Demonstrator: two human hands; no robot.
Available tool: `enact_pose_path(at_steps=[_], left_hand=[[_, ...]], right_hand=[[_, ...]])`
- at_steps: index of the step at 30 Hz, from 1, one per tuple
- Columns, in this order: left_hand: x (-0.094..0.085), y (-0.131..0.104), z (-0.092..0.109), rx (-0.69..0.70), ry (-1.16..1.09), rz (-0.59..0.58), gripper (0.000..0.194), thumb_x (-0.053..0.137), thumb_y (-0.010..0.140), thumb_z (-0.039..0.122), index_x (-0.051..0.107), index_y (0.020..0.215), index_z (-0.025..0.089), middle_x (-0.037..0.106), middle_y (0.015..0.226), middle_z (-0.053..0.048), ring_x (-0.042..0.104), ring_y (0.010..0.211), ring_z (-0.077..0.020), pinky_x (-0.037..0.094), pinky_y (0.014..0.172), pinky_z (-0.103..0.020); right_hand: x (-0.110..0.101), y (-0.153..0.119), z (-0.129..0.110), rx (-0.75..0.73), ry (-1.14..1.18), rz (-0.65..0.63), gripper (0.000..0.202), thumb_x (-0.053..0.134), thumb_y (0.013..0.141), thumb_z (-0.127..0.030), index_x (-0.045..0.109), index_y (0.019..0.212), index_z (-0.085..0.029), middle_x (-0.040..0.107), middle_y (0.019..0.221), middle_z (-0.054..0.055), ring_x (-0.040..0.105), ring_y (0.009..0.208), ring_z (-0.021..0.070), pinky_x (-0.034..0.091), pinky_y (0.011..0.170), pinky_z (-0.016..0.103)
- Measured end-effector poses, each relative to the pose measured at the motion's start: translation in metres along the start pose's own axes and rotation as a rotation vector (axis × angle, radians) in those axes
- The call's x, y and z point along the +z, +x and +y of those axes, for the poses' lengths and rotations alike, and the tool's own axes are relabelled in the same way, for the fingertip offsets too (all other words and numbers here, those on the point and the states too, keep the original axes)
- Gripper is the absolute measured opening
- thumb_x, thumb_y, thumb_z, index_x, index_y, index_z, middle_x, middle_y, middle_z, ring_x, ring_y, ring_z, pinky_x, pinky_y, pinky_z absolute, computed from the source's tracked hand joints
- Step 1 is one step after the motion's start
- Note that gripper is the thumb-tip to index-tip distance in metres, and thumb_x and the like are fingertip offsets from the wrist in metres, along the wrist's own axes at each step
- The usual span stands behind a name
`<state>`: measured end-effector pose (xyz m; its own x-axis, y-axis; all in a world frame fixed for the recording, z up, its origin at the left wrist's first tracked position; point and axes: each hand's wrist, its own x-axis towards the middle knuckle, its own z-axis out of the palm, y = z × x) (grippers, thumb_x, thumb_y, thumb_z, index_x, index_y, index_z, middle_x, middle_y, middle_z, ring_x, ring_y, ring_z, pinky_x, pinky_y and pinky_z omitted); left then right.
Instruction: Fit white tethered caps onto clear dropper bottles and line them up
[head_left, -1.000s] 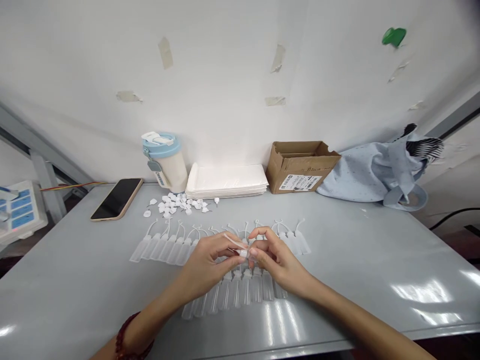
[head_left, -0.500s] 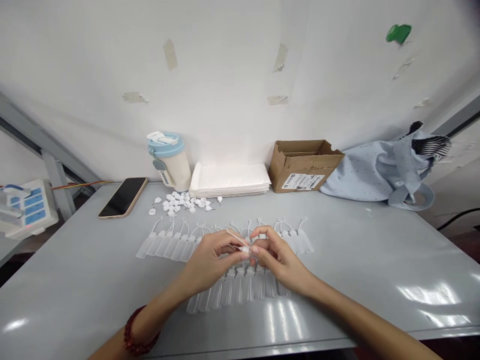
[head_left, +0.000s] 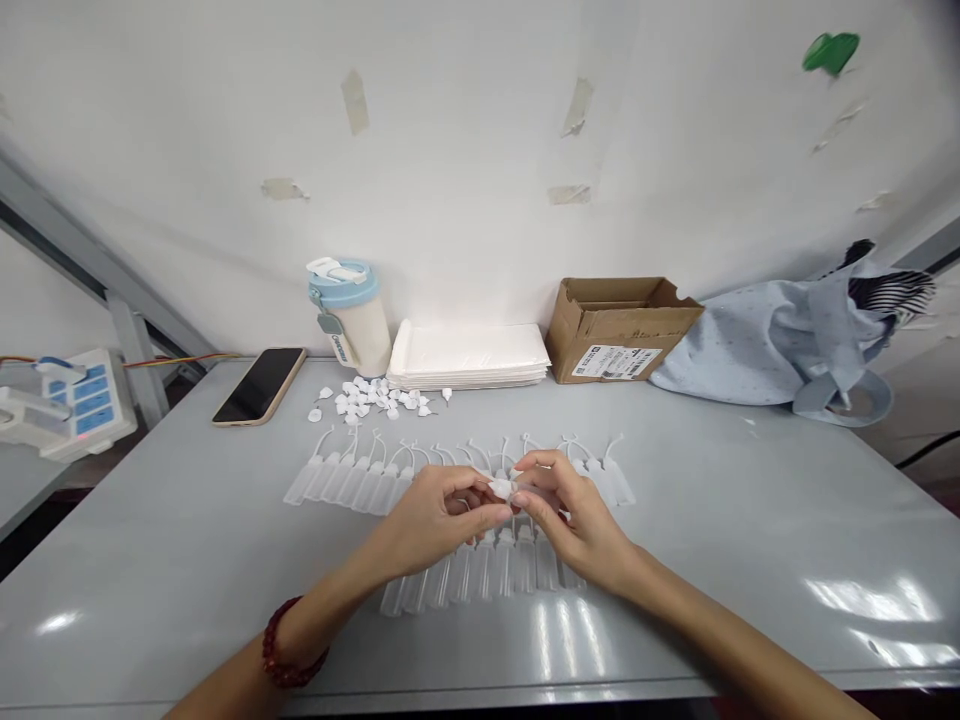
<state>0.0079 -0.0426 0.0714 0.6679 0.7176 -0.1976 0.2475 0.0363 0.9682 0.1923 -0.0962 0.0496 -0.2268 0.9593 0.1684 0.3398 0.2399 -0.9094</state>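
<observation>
My left hand (head_left: 442, 510) is closed, thumb and fingers pinching a small white cap (head_left: 501, 489) at the end of a clear plastic tube. My right hand (head_left: 574, 510) is closed around the tube's body, most of which its fingers hide. Whether the cap sits fully on the tube I cannot tell. Beneath and behind both hands lie two rows of similar clear tubes: a back row (head_left: 360, 487) with thin looped straps pointing toward the wall, and a front row (head_left: 457, 580) partly covered by my hands.
Loose white caps (head_left: 367, 396) lie in a pile before a lidded cup (head_left: 360, 335). A phone (head_left: 259, 387) is to its left. Along the wall are a stack of white packets (head_left: 469, 360), a cardboard box (head_left: 622, 330) and a light-blue cloth bag (head_left: 750, 345). A power strip (head_left: 82, 400) is far left.
The white cap between my hands has turned and its strap no longer sticks up. Both hands remain together; the whole view has shifted slightly.
</observation>
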Motion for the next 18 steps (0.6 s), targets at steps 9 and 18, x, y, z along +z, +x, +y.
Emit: enact_pose_path(at_steps=[9,18], left_hand=[[-0.001,-0.002,0.002,0.018,-0.067,-0.042,0.024,0.058,0.085,0.035,0.062,0.076,0.013,0.056,0.067,0.001,0.054,0.057,-0.0087,0.045,0.055,-0.020],[-0.005,0.001,-0.003,0.023,-0.107,0.036,0.036,0.047,0.091,0.040,0.058,0.068,0.014,0.056,0.058,0.001,0.054,0.052,-0.0094,0.044,0.053,-0.021]], right_hand=[[-0.001,-0.003,-0.001,-0.043,-0.140,-0.033,0.017,0.040,0.094,-0.022,0.037,0.111,-0.024,0.057,0.069,-0.003,0.045,0.052,0.0114,0.033,0.046,0.022],[-0.001,0.002,0.012,-0.366,-0.531,0.115,0.021,0.041,0.095,-0.024,0.042,0.116,-0.021,0.058,0.079,0.005,0.054,0.060,0.0158,0.044,0.051,0.026]])
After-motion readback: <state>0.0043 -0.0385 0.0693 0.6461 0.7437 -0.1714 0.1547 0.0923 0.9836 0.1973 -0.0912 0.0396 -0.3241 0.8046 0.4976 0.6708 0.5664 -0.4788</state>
